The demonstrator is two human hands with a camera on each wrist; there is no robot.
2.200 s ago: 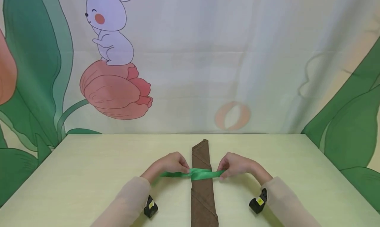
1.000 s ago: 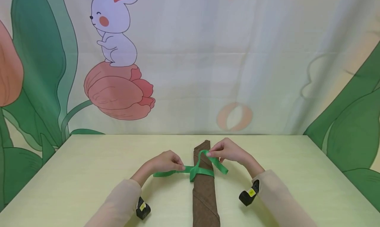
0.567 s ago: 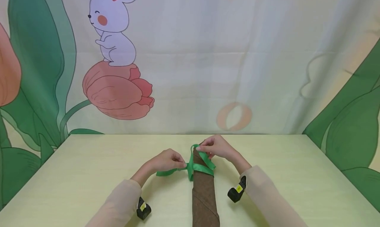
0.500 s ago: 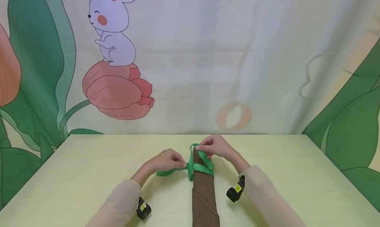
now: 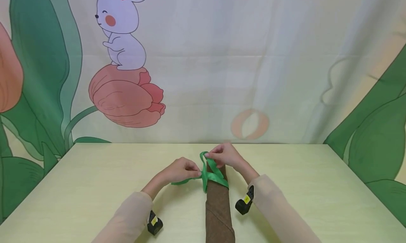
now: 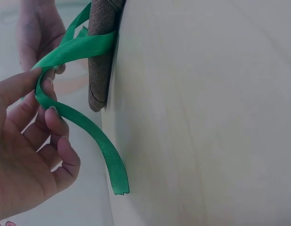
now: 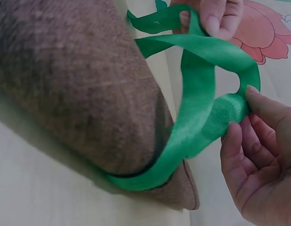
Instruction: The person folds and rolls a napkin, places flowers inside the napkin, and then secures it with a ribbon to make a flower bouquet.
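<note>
A long roll of folded brown cloth (image 5: pixel 219 211) lies lengthwise on the table, with a green ribbon (image 5: pixel 217 178) passed around it near its far end. At the left side of the roll, my left hand (image 5: pixel 180 170) pinches one part of the ribbon between thumb and fingers. Beyond its fingers a loose tail (image 6: pixel 101 139) of ribbon hangs down in the left wrist view. My right hand (image 5: pixel 227 155), over the roll's far end, pinches the other part, which arches up into a raised loop (image 7: pixel 251 70). That hand hides the roll's tip in the head view.
The pale table (image 5: pixel 111 176) ends at a back edge close behind the hands. A printed curtain (image 5: pixel 203 77) with a rabbit and tulips hangs behind it. Each sleeve carries a small black camera, one left (image 5: pixel 154 224) and one right (image 5: pixel 243 205).
My right hand has carried its ribbon part from the roll's right side up and leftward over the far end, forming a loop. My left hand stays by the left side, still pinching ribbon.
</note>
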